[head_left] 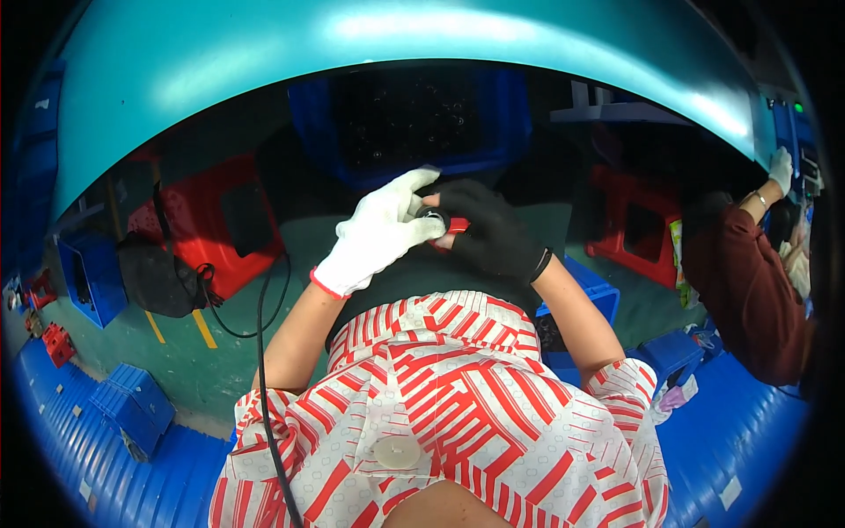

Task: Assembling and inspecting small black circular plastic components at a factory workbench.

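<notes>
My left hand point(378, 231), in a white knitted glove with a red cuff, is closed in a pinch on a small black ring-shaped part point(432, 213). My right hand point(489, 231) wears a black glove with bare fingertips. Its fingers curl around a small red object point(458, 226), only partly visible, and they meet the left fingers at the black part. Both hands are held together above my dark lap. Just beyond them is a blue bin point(315, 119) with many small dark pieces inside, some shining like rings.
A teal tabletop point(255, 66) curves across the far side. Red stools point(207, 224) point(635, 224) stand left and right. A dark bag point(158, 275) and a blue crate point(92, 277) sit at left. A black cable point(261, 352) hangs beside my left arm. A co-worker's sleeve point(755, 282) is at right.
</notes>
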Action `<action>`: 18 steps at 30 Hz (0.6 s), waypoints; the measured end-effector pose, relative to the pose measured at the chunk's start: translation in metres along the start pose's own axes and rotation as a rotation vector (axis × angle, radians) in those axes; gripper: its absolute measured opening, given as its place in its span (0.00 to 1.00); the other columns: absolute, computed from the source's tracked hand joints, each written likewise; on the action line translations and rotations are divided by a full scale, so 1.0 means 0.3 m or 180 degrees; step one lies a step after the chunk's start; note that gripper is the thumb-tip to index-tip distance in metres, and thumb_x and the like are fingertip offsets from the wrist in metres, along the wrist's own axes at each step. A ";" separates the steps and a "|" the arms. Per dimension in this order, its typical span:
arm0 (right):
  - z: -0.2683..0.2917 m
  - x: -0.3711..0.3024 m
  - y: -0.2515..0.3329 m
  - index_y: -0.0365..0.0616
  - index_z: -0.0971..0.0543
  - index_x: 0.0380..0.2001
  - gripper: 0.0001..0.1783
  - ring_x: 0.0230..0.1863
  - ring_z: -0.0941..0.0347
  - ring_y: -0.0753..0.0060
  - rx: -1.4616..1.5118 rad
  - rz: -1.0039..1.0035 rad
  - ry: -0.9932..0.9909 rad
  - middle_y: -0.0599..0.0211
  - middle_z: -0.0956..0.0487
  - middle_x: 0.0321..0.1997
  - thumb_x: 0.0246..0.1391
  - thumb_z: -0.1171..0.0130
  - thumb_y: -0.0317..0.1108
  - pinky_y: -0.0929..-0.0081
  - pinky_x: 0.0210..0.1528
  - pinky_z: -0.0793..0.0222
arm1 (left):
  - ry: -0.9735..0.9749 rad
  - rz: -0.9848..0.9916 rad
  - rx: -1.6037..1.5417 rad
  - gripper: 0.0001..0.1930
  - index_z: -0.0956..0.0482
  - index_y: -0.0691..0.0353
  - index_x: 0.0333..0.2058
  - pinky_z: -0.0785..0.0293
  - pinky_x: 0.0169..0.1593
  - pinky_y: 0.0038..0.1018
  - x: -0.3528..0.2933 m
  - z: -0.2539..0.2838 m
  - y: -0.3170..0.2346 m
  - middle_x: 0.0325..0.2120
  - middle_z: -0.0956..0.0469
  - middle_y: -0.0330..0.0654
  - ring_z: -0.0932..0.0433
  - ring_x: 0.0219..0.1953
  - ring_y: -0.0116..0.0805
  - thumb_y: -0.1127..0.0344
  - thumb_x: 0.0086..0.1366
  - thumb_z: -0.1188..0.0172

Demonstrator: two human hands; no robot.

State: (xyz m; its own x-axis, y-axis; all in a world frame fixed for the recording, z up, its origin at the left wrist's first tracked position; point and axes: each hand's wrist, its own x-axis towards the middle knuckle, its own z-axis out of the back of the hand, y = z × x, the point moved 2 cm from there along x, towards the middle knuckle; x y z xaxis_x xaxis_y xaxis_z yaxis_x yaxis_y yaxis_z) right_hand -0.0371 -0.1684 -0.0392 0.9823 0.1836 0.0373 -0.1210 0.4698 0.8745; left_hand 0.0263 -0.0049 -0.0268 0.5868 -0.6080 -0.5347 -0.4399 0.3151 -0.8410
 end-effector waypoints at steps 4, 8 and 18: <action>0.006 0.004 0.020 0.45 0.25 0.44 0.26 0.50 0.31 0.53 0.0151 -0.0474 -0.0105 0.57 0.27 0.47 0.38 0.30 0.37 0.63 0.51 0.34 | -0.0194 -0.0156 -0.1233 0.29 0.37 0.69 0.58 0.27 0.39 0.19 -0.010 -0.041 0.025 0.32 0.23 0.42 0.24 0.31 0.24 0.74 0.57 0.41; -0.005 0.008 0.028 0.46 0.25 0.44 0.26 0.48 0.31 0.54 -0.0249 0.0016 -0.0478 0.59 0.26 0.46 0.39 0.30 0.37 0.63 0.49 0.34 | -0.0227 -0.0259 -0.1003 0.28 0.38 0.69 0.58 0.28 0.37 0.18 -0.014 -0.053 0.016 0.32 0.24 0.42 0.26 0.30 0.23 0.76 0.58 0.42; -0.036 -0.016 0.012 0.45 0.25 0.45 0.30 0.46 0.29 0.58 -0.0835 0.0491 -0.0626 0.60 0.26 0.46 0.32 0.28 0.31 0.65 0.47 0.35 | -0.0415 -0.0241 -0.0345 0.29 0.38 0.69 0.58 0.28 0.36 0.19 -0.020 -0.054 0.008 0.31 0.23 0.43 0.25 0.30 0.23 0.75 0.58 0.42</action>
State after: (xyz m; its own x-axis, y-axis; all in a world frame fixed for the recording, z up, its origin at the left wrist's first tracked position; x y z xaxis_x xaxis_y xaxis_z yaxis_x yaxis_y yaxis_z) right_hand -0.0437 -0.1583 -0.0414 0.9552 0.1119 0.2739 -0.2775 0.6597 0.6984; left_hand 0.0108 -0.0124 -0.0242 0.7010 -0.5252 -0.4824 -0.4578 0.1873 -0.8691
